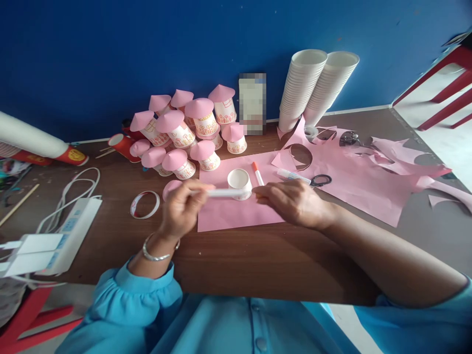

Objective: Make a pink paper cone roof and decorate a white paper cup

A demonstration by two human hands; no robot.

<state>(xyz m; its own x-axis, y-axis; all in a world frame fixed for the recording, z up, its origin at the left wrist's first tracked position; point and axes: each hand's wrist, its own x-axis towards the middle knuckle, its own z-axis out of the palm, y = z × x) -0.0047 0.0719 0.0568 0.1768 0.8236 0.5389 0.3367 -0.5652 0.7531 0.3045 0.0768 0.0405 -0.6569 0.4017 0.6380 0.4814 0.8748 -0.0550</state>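
Blue shirt (210, 322) nearest. Left hand (184, 209) grips blurred white stick (223, 192), probably steadying it; right hand (295, 202) closed, contents unclear. Pink paper (232, 215) under cup (239, 179), likely shielding worktop (239, 260).

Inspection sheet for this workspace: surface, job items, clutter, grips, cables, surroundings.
Surface: brown wood-look table, with a flat pink paper sheet on it.
Job items: upright white paper cup on the sheet.
Clutter: cut pink paper, right side.
Grips: left hand holds a slim white stick, blurred; right hand near its end, hold unclear.
Cables: white cables, looped near a white power strip.
Surroundings: blue wall behind.
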